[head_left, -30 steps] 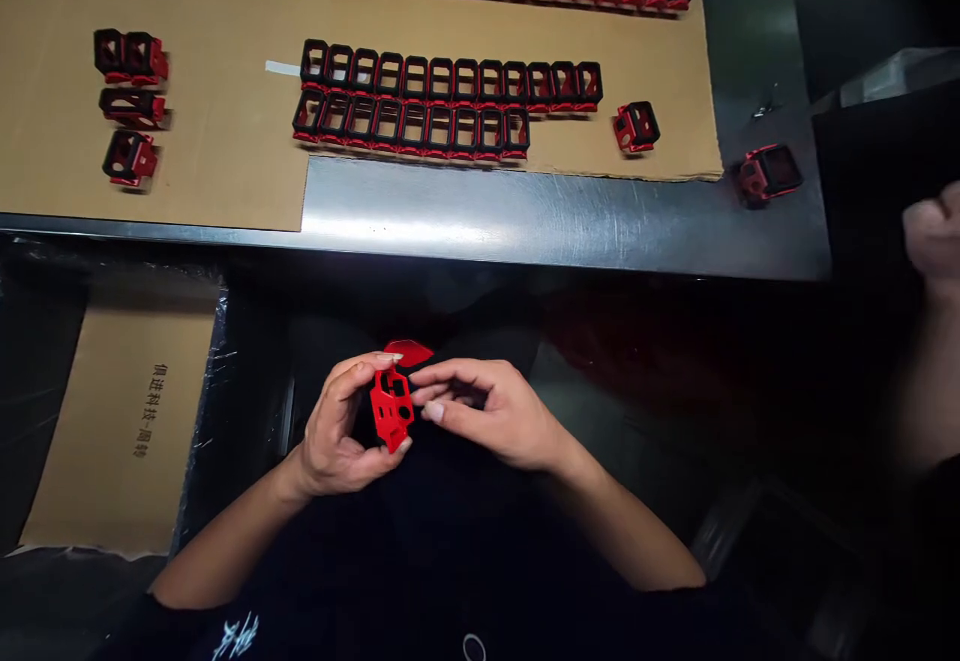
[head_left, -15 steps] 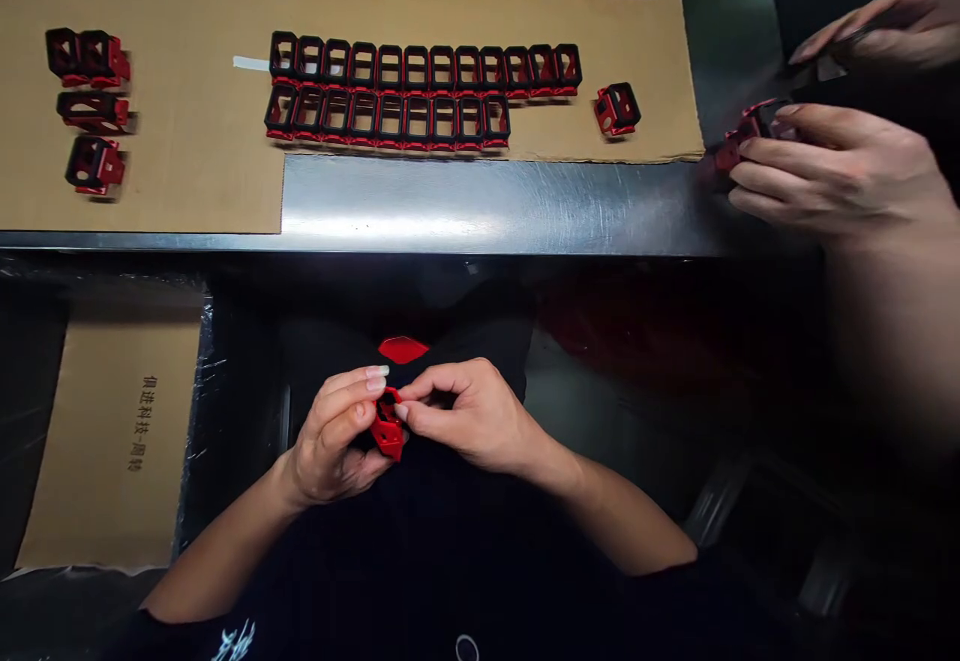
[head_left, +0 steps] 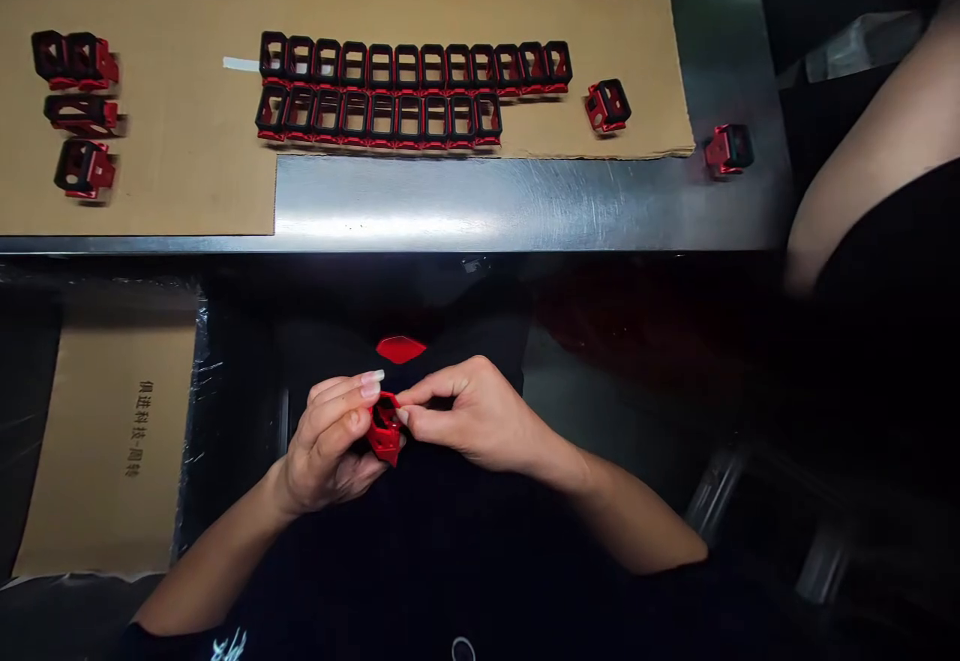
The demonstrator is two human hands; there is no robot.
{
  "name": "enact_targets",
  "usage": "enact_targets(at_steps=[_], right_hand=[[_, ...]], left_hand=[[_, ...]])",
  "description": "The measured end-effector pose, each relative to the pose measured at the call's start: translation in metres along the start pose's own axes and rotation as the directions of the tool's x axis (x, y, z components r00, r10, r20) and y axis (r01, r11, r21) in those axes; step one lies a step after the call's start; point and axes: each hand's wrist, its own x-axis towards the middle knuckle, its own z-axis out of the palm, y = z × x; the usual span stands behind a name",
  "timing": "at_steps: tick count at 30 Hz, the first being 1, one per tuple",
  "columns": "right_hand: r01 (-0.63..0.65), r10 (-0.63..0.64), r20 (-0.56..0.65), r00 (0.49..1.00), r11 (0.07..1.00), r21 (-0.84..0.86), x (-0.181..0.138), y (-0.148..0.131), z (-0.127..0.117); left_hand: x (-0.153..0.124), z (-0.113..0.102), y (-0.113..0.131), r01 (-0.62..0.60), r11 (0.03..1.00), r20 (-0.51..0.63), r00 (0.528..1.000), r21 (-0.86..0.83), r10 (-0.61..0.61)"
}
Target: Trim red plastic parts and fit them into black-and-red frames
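Above my lap, my left hand (head_left: 330, 441) is closed around a small red and black frame part (head_left: 385, 431), held tilted between thumb and fingers. My right hand (head_left: 472, 416) pinches at the upper right edge of that part with thumb and forefinger; whether something tiny sits in the pinch cannot be seen. Just beyond my fingers, a flat red piece (head_left: 401, 349) shows against the dark clothing. On the bench, rows of black and red frames (head_left: 381, 91) stand side by side on cardboard (head_left: 187, 181).
Several frames (head_left: 84, 169) lie at the cardboard's left. One frame (head_left: 608, 106) stands at its right, another (head_left: 727, 149) on the metal bench (head_left: 465, 203). A co-worker's arm (head_left: 877, 141) is at the right. A cardboard box with plastic lining (head_left: 112, 441) is at lower left.
The co-worker's hands have left the right side of the bench, and the frame they held now sits on the metal. My hands have barely moved, still on the red part.
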Motion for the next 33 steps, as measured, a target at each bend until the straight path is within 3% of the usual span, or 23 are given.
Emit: enact_targets(at_steps=[7, 15, 27, 33], right_hand=[[0.014, -0.016, -0.049, 0.999, 0.999, -0.042, 0.003, -0.003, 0.004], [-0.011, 0.009, 0.057, 0.998, 0.999, 0.043, 0.0, -0.002, -0.005], [0.001, 0.0, -0.113, 0.994, 1.0, 0.003, 0.007, 0.0, 0.012], [0.011, -0.011, -0.048, 0.999, 1.0, 0.015, 0.005, -0.003, 0.009]], left_hand=[[0.003, -0.002, 0.0, -0.043, 0.999, 0.011, 0.999, 0.032, 0.042], [0.0, -0.002, 0.001, -0.007, 0.999, -0.018, 1.0, 0.042, 0.007], [0.0, -0.002, -0.002, -0.035, 0.997, -0.001, 0.999, 0.069, 0.035], [-0.004, -0.001, -0.001, 0.03, 0.998, -0.03, 0.999, 0.055, -0.029]])
